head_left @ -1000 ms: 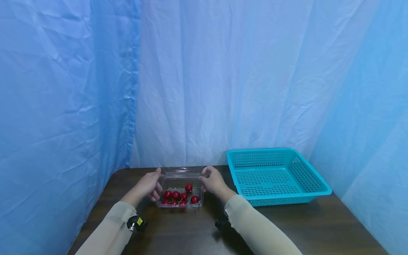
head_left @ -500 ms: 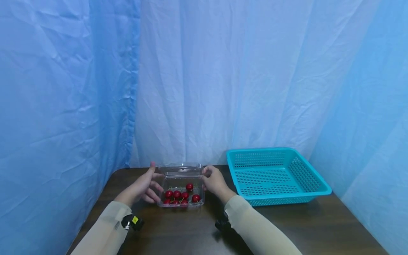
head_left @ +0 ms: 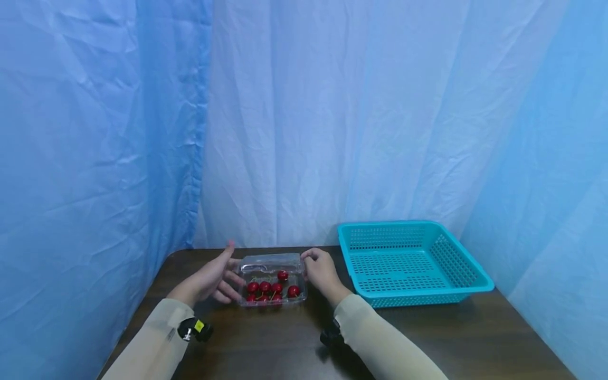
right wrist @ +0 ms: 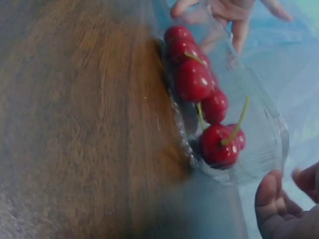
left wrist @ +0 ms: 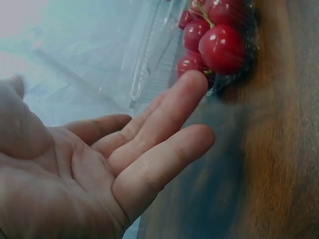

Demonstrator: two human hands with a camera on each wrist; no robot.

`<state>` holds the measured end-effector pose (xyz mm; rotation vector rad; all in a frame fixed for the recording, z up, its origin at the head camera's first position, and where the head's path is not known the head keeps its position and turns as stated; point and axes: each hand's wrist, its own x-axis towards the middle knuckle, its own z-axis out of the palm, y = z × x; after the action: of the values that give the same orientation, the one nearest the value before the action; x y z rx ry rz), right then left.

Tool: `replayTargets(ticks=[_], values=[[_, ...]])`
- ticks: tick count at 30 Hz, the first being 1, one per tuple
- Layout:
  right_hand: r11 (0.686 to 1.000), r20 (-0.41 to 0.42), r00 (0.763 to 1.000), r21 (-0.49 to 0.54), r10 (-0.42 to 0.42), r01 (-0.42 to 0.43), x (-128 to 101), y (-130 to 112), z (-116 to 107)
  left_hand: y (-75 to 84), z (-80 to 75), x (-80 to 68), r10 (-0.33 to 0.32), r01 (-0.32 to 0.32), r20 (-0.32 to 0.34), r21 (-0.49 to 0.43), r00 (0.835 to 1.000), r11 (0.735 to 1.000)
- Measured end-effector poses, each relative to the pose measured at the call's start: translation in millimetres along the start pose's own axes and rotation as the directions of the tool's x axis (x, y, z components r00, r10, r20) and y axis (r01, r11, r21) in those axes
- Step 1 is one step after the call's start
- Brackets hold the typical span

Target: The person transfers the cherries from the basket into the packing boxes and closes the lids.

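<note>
A clear plastic clamshell box (head_left: 272, 302) with several red cherries (head_left: 271, 289) stands on the dark wooden table (head_left: 285, 343), and its lid (head_left: 271, 260) is lowered almost flat over them. My left hand (head_left: 216, 278) is open at the box's left side, its straight fingers (left wrist: 164, 119) reaching the box wall near the cherries (left wrist: 219, 47). My right hand (head_left: 319, 269) holds the lid's right edge with curled fingers. In the right wrist view its fingertips (right wrist: 271, 196) are at the box's corner (right wrist: 259, 149), beside the cherries (right wrist: 194, 79).
A turquoise perforated basket (head_left: 418, 293) sits on the table to the right of the box, close to my right hand. Blue curtains (head_left: 304, 132) close off the back and both sides. The table's front part is bare wood.
The lid has come down from upright to nearly flat over the cherries. My left hand let go of the lid and opened out at the box's left side. The right hand stayed on the lid.
</note>
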<state>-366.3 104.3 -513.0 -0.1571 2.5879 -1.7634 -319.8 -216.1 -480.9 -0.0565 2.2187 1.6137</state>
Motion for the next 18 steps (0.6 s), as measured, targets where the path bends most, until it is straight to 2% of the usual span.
replayTargets(ticks=[5,11,14,18], values=[[0.997,-0.002,1.000,0.069,0.023,-0.023,-4.0,-2.2,0.9,1.2,0.9,0.3,-0.004,0.004,0.002,0.015,1.000,1.000],[0.995,0.034,0.998,0.087,0.052,-0.055,-7.8,-4.6,0.1,0.5,-0.9,0.3,0.012,-0.012,0.004,0.064,1.000,0.998],[0.996,0.061,0.996,0.052,0.064,-0.067,-10.7,-7.3,-0.2,-2.0,-1.2,0.1,0.037,-0.038,0.013,0.072,0.999,0.997],[0.995,0.101,0.991,-0.054,0.083,-0.078,-17.2,-10.0,-2.0,-4.9,-0.6,-0.3,0.056,-0.057,0.017,0.059,0.998,0.997]])
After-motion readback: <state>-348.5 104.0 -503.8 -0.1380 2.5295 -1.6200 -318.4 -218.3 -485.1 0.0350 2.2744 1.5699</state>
